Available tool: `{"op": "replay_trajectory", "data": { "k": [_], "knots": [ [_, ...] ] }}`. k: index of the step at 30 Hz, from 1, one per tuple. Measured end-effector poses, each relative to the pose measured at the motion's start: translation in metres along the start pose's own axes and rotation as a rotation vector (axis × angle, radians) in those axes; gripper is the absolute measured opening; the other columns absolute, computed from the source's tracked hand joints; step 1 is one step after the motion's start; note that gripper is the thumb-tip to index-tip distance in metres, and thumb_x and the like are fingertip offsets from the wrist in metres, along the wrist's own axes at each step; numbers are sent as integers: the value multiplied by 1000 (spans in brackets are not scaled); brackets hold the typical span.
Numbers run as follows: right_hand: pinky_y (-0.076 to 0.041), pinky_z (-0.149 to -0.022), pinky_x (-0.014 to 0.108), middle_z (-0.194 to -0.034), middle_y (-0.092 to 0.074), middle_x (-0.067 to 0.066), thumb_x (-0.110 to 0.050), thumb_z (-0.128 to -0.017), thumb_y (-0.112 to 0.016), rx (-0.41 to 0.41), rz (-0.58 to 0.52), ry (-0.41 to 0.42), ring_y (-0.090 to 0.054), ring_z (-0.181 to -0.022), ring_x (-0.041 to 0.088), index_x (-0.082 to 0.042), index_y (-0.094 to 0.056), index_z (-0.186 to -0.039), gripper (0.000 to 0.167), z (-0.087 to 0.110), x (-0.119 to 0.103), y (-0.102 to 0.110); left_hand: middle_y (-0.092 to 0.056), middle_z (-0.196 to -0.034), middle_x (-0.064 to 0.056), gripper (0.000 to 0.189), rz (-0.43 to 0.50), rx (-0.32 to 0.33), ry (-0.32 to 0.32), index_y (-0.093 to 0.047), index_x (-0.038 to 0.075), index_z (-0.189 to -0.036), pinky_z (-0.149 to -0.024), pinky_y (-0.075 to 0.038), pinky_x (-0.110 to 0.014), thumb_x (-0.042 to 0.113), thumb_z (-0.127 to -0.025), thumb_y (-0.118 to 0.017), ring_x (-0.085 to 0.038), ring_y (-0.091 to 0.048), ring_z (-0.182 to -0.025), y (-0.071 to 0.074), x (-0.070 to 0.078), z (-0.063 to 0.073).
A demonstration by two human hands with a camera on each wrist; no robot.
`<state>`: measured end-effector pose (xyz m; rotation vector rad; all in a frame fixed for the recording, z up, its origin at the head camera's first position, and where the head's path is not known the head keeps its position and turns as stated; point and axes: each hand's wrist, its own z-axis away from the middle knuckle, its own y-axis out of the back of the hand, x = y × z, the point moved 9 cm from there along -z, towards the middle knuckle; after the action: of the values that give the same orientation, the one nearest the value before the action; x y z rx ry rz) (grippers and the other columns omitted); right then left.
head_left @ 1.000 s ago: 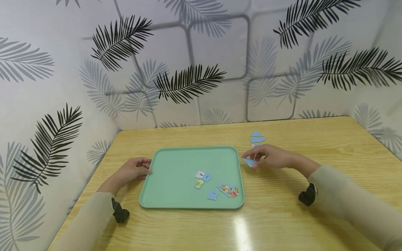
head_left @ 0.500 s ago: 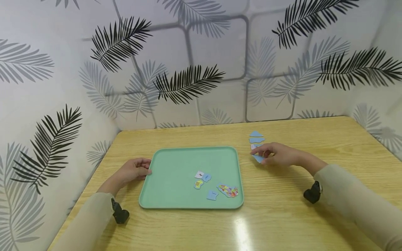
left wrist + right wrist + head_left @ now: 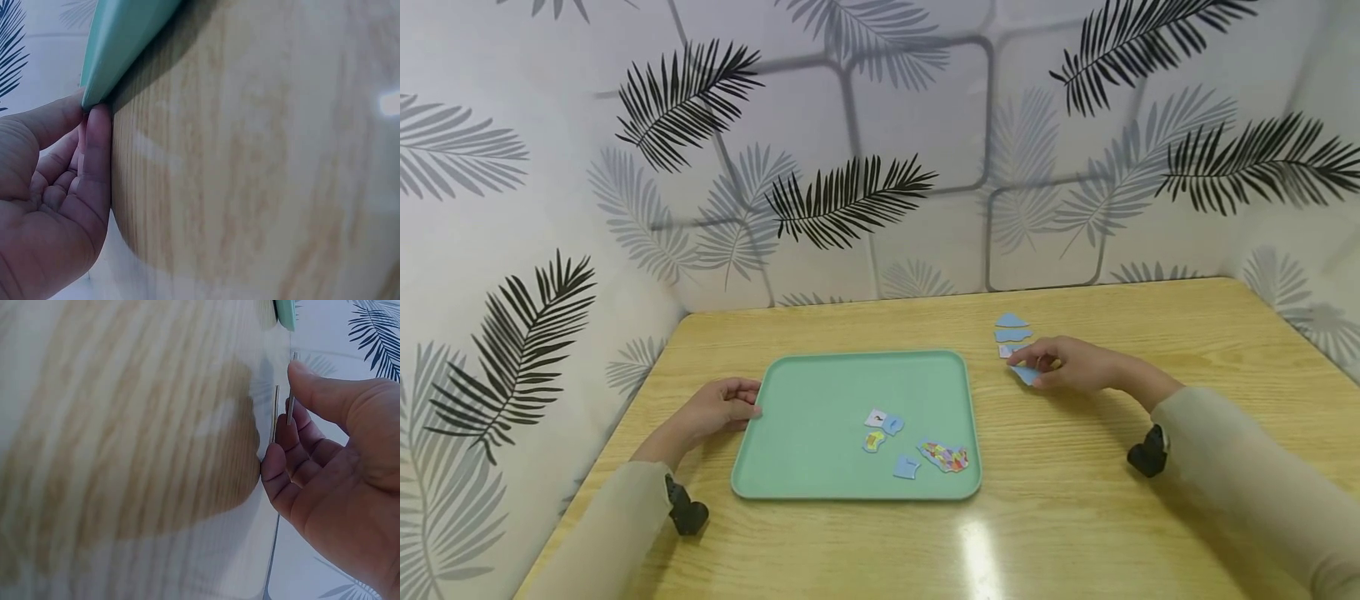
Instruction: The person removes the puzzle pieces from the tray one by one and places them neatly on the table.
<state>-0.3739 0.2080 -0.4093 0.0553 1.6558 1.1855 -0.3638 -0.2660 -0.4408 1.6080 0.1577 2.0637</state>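
Note:
My left hand [image 3: 718,408] pinches the left rim of a green tray [image 3: 805,433]; in the left wrist view, thumb and finger meet at the tray's edge [image 3: 103,94]. Right of the tray, my right hand [image 3: 1067,364] holds a flat blue puzzle piece [image 3: 1026,375] by its edge, tilted and low over the table. The right wrist view shows this held piece [image 3: 292,394] edge-on between thumb and fingers. Another thin piece [image 3: 274,415] stands out edge-on beside the fingertips there. Just behind the right fingers lies a white-and-blue piece [image 3: 1006,352], partly hidden by the hand.
Two more blue pieces [image 3: 1012,335] lie in a column farther back on the wooden table [image 3: 880,546]. Inside the tray are a joined white-and-blue pair [image 3: 891,424], a yellow piece [image 3: 874,441], a blue piece [image 3: 906,467] and a colourful map-like piece [image 3: 945,456]. A patterned wall [image 3: 925,250] borders the back.
My right hand has moved right and slightly back, away from the tray's edge, carrying the blue puzzle piece toward the column of pieces. The left hand and tray stay in place.

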Motion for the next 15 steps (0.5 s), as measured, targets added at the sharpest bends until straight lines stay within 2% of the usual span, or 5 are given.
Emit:
{"op": "replay_trajectory", "data": {
  "k": [15],
  "knots": [
    [-44, -89, 43, -111, -56, 7, -3, -92, -65, -23, 29, -12, -49, -101, 25, -4, -61, -129, 37, -8, 8, 1, -53, -108, -11, 53, -5, 0, 2, -43, -7, -139, -80, -53, -31, 6, -92, -65, -17, -55, -93, 1, 0, 0]
  ]
}}
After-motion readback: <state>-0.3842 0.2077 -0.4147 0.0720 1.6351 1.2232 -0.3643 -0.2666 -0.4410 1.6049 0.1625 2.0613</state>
